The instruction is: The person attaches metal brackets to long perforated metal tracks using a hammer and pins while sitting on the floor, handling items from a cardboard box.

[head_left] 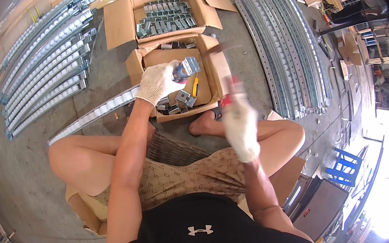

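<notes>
**Gloved hands busy over an open carton: roller track in one, red-handled tool in the other**

Head view. Left hand (157,81), white knit glove, upper centre of frame: closed round the end of a roller track (100,111), a metal strip with white rollers. Track slants from centre left up to the glove. Metal bracket (190,66) at that end, just beyond the fingers; how far it is seated, cannot tell.

Right hand (242,127), gloved too, right of centre: clenched on a red-handled tool (235,86), motion-blurred. Its dark head shows as a streak above, hammer-like, apart from the bracket.

Beneath the left glove, upper centre: near carton (221,71), flaps open, loose brackets (184,99) inside, plus a yellow-handled tool (195,87). Above it, far carton (119,25), brackets in rows.

Upper left: more roller tracks (46,77) side by side on concrete. Upper right: bundle of metal rails (283,46), some perforated.
</notes>
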{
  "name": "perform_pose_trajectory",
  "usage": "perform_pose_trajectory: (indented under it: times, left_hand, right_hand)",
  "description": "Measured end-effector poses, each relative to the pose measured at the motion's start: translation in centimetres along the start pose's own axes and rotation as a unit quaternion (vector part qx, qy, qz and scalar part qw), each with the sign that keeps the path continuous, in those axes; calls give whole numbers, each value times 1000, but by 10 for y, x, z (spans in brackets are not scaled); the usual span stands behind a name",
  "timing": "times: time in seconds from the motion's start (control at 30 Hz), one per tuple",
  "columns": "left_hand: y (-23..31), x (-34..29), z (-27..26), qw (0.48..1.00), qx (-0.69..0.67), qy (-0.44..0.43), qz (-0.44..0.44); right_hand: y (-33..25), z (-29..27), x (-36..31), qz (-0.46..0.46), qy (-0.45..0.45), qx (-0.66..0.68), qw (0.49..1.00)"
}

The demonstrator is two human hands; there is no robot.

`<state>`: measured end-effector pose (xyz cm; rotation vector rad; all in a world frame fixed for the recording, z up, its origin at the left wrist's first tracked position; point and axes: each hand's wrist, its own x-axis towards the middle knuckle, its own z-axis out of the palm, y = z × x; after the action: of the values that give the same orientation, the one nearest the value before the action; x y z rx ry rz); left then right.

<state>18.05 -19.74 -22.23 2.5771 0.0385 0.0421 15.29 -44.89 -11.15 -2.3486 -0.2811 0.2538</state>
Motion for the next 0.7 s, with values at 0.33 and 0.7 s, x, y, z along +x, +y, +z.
perform_pose_trajectory:
  times: [0.33, 0.7]
  left_hand:
    - [-4, 2, -7, 1000, 15, -7, -15]
    - [-14, -5, 6, 1000, 21, -20, 7]
  right_hand:
    - [-17, -10, -14, -21, 138, 200, 970]
    - [2, 18, -10, -9, 107, 135, 985]
